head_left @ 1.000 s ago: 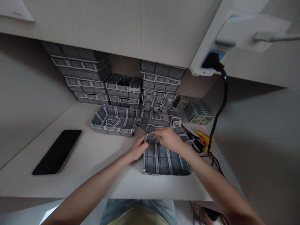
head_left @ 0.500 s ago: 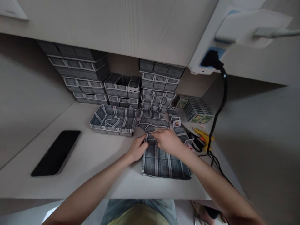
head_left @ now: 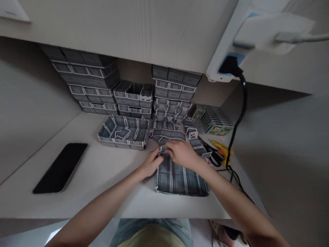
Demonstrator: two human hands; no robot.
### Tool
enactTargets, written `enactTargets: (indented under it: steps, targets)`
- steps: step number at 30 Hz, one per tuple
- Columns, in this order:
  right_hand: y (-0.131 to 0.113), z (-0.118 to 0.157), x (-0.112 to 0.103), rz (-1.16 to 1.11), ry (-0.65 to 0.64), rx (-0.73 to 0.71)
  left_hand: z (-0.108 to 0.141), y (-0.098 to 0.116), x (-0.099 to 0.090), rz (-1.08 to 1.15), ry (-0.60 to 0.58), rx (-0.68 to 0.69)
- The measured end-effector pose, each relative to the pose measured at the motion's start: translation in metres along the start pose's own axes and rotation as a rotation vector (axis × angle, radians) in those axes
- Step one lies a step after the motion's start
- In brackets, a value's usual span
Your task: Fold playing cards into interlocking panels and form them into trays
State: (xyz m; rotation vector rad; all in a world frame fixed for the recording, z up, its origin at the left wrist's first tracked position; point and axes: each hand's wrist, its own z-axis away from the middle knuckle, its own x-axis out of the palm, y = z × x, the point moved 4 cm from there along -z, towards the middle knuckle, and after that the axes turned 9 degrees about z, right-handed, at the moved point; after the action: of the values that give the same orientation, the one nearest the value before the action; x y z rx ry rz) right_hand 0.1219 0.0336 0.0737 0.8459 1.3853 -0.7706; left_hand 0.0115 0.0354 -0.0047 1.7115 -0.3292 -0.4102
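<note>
A box made of folded playing cards (head_left: 177, 178) lies on the desk in front of me, its grey patterned backs facing up. My left hand (head_left: 151, 162) grips its far left corner, thumb on the inner side and fingers outside. At the far edge, my right hand (head_left: 181, 152) pinches the card wall close to that same corner. Just beyond the hands lie folded card strips (head_left: 169, 134). An open tray built of cards (head_left: 124, 133), with loose folded cards inside, stands to the left. The right fingertips are partly hidden.
Stacked card boxes (head_left: 89, 82) line the back beneath a low shelf (head_left: 123, 27). To the right are packed card decks (head_left: 216, 119), black-handled scissors (head_left: 216, 157), a yellow tool (head_left: 226, 152) and a hanging black cable (head_left: 240, 120). A phone (head_left: 61, 168) lies at left.
Both hands stay at the far left corner of the card box. My right fingers have shifted slightly left along its edge; the whole view has moved a little.
</note>
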Motion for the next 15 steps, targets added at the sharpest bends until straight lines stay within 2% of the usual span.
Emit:
enactTargets:
  steps: [4, 15]
  targets:
    - [-0.001, -0.004, -0.001, -0.026, -0.006, -0.014, 0.0, -0.001, -0.001, -0.032, 0.002, 0.008]
    - [-0.002, -0.012, -0.001, 0.043, -0.132, -0.022, 0.0, -0.001, 0.001, 0.005, -0.017, -0.009]
